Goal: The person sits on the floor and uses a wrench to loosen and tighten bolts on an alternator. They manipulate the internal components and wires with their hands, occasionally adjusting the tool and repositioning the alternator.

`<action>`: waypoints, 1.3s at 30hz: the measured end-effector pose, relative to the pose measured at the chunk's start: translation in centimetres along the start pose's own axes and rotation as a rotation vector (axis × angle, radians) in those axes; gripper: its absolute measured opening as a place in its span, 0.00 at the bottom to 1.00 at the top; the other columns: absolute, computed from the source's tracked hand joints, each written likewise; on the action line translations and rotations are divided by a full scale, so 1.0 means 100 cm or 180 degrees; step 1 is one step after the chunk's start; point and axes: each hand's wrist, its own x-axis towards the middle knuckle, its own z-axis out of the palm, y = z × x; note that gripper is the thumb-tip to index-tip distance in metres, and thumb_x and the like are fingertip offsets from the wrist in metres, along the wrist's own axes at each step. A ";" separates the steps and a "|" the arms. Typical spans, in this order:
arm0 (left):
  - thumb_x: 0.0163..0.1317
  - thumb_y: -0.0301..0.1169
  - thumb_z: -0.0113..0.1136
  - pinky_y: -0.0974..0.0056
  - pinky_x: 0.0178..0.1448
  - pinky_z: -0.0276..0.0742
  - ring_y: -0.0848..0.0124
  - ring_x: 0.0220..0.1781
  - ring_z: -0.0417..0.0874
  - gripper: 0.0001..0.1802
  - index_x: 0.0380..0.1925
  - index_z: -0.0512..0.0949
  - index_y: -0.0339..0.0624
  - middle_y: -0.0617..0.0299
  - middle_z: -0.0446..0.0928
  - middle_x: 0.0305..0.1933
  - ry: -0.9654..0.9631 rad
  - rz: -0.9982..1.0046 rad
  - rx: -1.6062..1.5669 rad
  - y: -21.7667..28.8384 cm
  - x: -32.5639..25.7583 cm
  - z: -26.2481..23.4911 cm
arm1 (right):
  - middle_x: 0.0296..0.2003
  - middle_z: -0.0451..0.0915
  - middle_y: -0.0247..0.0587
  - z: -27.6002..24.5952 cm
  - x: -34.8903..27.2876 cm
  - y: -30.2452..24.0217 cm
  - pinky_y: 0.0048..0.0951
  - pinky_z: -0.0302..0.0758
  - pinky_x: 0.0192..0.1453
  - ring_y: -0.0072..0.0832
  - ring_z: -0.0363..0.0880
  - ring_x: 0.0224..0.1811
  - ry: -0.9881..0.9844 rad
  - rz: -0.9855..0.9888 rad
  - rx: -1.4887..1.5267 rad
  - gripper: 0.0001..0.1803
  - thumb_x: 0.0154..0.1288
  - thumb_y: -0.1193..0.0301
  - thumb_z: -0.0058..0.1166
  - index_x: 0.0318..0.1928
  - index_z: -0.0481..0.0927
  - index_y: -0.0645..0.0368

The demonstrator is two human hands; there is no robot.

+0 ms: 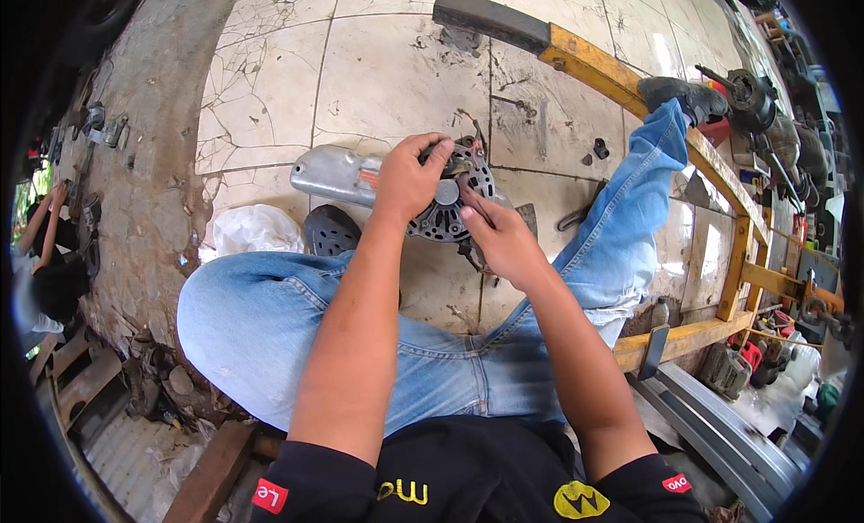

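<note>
Between my legs, above the tiled floor, is an alternator (438, 222) with a round, slotted metal housing and a few loose wires at its edge. My left hand (412, 178) is closed on its upper left side, with the thumb on top. My right hand (506, 241) is closed around a small dark brownish strip (472, 197), whose tip rests against the alternator's face near the centre. What kind of piece it is, I cannot make out. Just left of the alternator lies a long silver metal part (331, 175) with a rounded end.
A black perforated clog (329, 232) and a white plastic bag (258, 229) are at the left. A yellow metal frame (594, 67) curves around my right leg. Small dark parts (600, 148) lie on the floor. Containers (725, 372) crowd the right, and another person (49, 262) is at far left.
</note>
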 end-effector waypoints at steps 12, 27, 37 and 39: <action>0.67 0.45 0.64 0.62 0.56 0.77 0.59 0.50 0.84 0.21 0.46 0.84 0.38 0.51 0.84 0.48 0.0023 -0.0086 -0.0103 0.009 -0.001 0.003 | 0.26 0.73 0.28 -0.001 0.010 -0.001 0.24 0.67 0.27 0.15 0.63 0.22 0.0100 -0.0058 0.0091 0.26 0.76 0.64 0.48 0.71 0.70 0.55; 0.67 0.43 0.66 0.66 0.54 0.77 0.70 0.46 0.83 0.20 0.47 0.84 0.37 0.56 0.85 0.44 -0.0164 -0.0188 -0.0348 0.001 0.003 -0.001 | 0.28 0.75 0.29 -0.068 -0.003 -0.002 0.21 0.69 0.27 0.15 0.71 0.25 0.0660 0.0243 0.0749 0.23 0.75 0.59 0.55 0.57 0.79 0.67; 0.69 0.43 0.65 0.69 0.55 0.75 0.76 0.46 0.80 0.19 0.49 0.85 0.38 0.63 0.85 0.43 -0.0604 -0.0688 -0.0414 0.003 0.021 -0.016 | 0.30 0.77 0.29 -0.081 0.016 0.022 0.21 0.72 0.31 0.16 0.74 0.30 0.0705 0.0058 0.0934 0.21 0.74 0.64 0.54 0.61 0.79 0.64; 0.70 0.45 0.62 0.70 0.54 0.76 0.76 0.45 0.80 0.22 0.50 0.84 0.38 0.63 0.84 0.45 -0.0691 -0.0693 -0.0369 0.003 0.023 -0.017 | 0.30 0.78 0.28 -0.084 0.016 0.025 0.21 0.71 0.32 0.15 0.73 0.30 0.0702 0.0056 0.1016 0.21 0.73 0.65 0.55 0.60 0.79 0.63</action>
